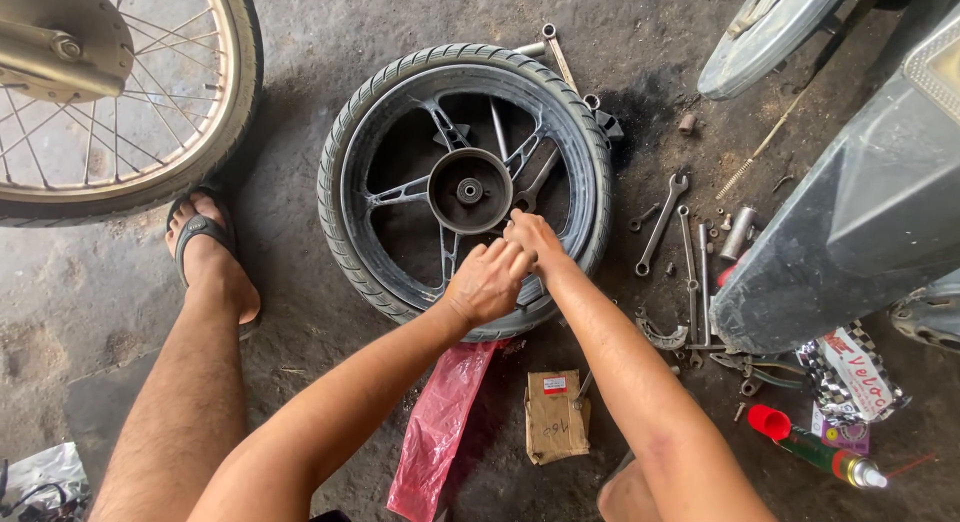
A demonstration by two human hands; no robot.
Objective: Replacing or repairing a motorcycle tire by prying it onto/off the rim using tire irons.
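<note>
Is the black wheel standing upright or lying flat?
Lying flat: the wheel rests on the concrete floor, hub facing up.

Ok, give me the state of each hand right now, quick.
Left hand: fingers curled shut over the wheel; whether it holds anything cannot be told.
Right hand: fingers pinched together at the wheel's rim; anything held is hidden.

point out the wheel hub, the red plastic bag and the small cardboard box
wheel hub (469, 190): head view, on the dark round centre of the wheel.
red plastic bag (437, 432): head view, on its middle, below the tyre.
small cardboard box (556, 417): head view, on its brown top face.
</note>
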